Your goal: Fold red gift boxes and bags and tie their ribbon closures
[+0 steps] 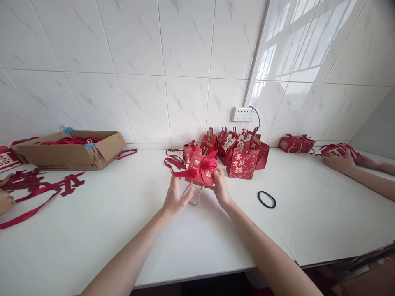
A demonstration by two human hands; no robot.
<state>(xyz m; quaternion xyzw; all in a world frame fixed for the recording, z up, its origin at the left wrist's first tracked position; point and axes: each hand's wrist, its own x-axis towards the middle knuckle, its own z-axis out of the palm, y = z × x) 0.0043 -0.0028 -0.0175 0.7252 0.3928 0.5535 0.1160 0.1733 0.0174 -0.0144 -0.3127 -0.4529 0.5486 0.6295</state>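
Over the white desk (197,246), before a cluster of red boxes (243,164), the right hand (222,190) has its fingers closed on a bow-tied gift box (194,162), while the left hand (176,199) curves loosely open beside its rope handle (200,193), contact unclear from here

— Where does the carton (61,159) of ribbons (72,141) stand on the tabletop (203,242)?
— Left of the gift box (195,162), near the wall (138,45).
— And to the right?
— Small boxes (244,164) cluster beneath a socket strip (242,114); a loop (262,202) lies before them, another box (296,145) farther right.
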